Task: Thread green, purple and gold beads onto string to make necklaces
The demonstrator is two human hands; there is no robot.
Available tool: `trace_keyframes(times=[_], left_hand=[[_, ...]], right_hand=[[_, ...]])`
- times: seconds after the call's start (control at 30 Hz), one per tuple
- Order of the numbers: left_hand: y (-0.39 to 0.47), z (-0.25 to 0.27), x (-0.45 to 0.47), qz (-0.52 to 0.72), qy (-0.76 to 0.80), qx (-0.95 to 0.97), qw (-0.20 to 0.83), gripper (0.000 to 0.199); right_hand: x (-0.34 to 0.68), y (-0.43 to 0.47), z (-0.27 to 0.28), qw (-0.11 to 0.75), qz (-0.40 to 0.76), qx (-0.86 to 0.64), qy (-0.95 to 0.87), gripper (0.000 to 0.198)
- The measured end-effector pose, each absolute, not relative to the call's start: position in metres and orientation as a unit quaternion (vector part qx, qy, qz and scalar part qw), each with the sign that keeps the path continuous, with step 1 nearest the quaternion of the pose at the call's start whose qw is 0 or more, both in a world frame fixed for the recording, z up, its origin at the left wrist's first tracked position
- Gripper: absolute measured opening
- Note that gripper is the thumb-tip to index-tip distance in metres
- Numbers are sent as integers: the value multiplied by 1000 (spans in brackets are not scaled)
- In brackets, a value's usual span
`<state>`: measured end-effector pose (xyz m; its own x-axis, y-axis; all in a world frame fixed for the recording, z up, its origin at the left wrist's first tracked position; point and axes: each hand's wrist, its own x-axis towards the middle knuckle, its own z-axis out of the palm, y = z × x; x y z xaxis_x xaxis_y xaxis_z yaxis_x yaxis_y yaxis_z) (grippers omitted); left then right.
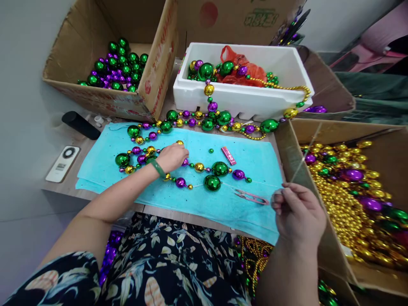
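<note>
**Purple, green and gold bead strand (199, 167) with its thread (267, 184) drawn out**

You seem to be at the stringing step. Your right hand (298, 208) pinches the thread between thumb and forefinger, its other fingers curled in. Your left hand (174, 159) bends down over the bead strand, fingertips hidden, so I cannot tell whether it grips. Between your hands, nearer the left, a large green bead (212, 182) sits on a lower run of thread; snips (262, 199) lie just beside your right hand on the blue cloth (188, 208). The next move probably calls for holding the thread taut while guiding beads together.
</note>
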<state>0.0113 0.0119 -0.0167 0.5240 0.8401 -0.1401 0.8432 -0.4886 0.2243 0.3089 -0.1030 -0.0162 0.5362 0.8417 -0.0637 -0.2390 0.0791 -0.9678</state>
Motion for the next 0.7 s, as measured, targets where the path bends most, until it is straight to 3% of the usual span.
trace_keyframes(times=[0.2,0.33,0.43,0.53,0.7], left_hand=[[47,-36,36,13,577,784,228,10],[47,-29,42,71,572,773,264,16],[39,-14,37,225,541,655,477,24],[29,-2,31,379,428,386,724,20],[20,8,26,423,368,266,784,14]], right_hand=[[260,-105,-18,605,456,-556,-342,19],[246,-107,-27,560,467,-573,-374,21],[242,-108,-36,540,470,-586,-380,23],[238,-109,-42,531,470,-592,-382,23],[234,-109,-42,528,475,-581,-397,23]])
